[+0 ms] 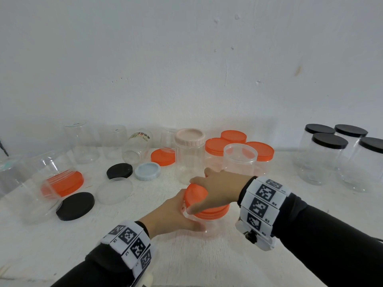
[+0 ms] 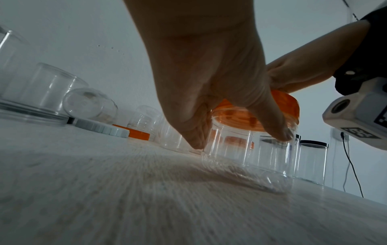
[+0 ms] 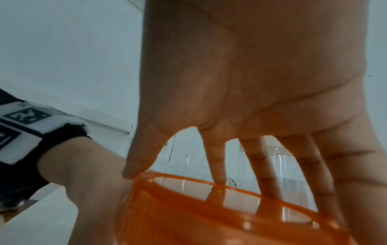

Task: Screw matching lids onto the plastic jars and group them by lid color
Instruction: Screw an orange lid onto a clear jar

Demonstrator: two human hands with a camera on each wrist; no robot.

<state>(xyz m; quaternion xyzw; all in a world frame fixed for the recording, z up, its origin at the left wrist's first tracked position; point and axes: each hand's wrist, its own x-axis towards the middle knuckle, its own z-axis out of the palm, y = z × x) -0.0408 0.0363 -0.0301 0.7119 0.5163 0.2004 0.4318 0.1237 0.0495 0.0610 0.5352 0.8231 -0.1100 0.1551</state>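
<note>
**Orange lid going onto the clear jar, both hands on it**

The right hand [image 1: 217, 189] is covering the orange lid [image 1: 204, 201] from above, fingers spread and curling over its rim, thumb pressing the near edge. Directly beneath that grip, the left hand [image 1: 172, 216] is wrapping the clear jar [image 1: 207, 226] just under the lid, thumb and fingers pinching the wall. The jar is standing upright on the white table [image 1: 186, 262], long axis vertical, so the lid is sitting square above the mouth and the twist, I'd judge, is turning about that upright line; the right hand is the one placed to turn.

Counting outward from the grip: just beyond it, three orange-lidded jars [image 1: 217, 147] are clustering, with one open jar [image 1: 240, 156] and one beige-lidded jar [image 1: 189, 139] in front. Far to the right, four black-lidded jars [image 1: 329, 141] are grouping together. To the left, loose lids are lying: two black lids [image 1: 75, 206], two orange, one pale blue lid [image 1: 147, 171], one clear lid [image 1: 114, 190]. Several uncapped jars are waiting farther left; their exact number I cannot tell.
</note>
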